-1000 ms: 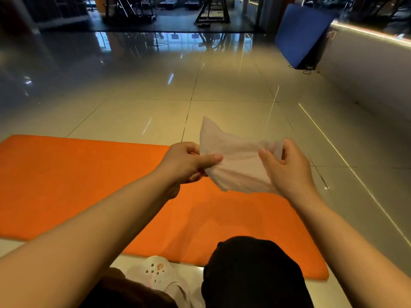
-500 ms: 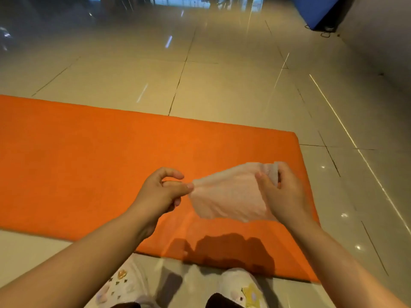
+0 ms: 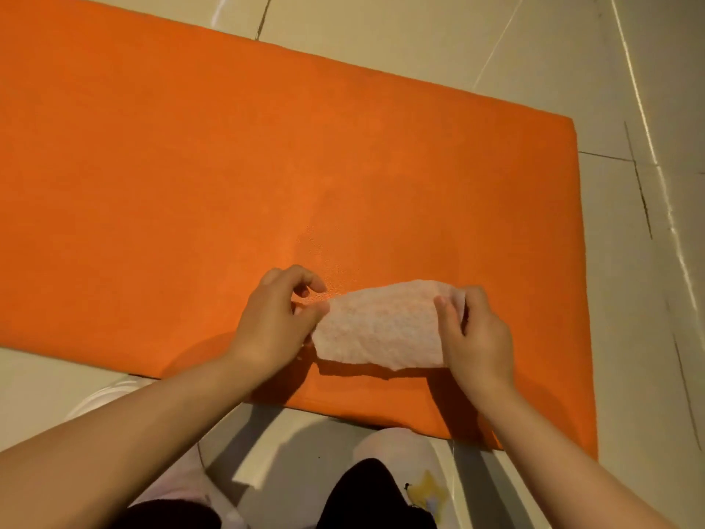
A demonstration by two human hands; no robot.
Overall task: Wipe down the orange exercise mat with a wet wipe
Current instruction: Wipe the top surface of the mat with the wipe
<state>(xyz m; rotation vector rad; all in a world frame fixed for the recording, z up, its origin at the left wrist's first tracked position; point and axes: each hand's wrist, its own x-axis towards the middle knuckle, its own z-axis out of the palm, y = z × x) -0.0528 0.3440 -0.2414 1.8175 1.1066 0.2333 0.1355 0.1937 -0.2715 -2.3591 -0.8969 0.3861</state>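
The orange mat (image 3: 267,177) lies flat on the pale tiled floor (image 3: 438,36), its long side running across the view and its right end showing both corners. Over the mat's near edge, toward its right end, both hands hold a white wet wipe (image 3: 381,324) stretched out between them.

The left hand (image 3: 274,322) reaches in from the lower left, forearm angled up and to the right, wrist roughly straight. Its thumb and a fingertip pinch the left end of the wipe in a narrow grip, while the remaining fingers arch loosely above, curled and apart from the sheet.

The right hand (image 3: 473,337) comes in from the lower right, forearm slanting up and to the left. Its thumb lies on top of the wipe's right end and its fingers curl round behind that end, clamping it; the back of the hand faces the camera.

The wipe spreads as a crumpled sheet between the two grips, its lower edge hanging free and throwing a shadow on the mat below. Whether it touches the mat cannot be told.

Pale shoes (image 3: 404,463) stand on the floor just beside the mat's near edge, with dark trouser legs (image 3: 366,494) above them.
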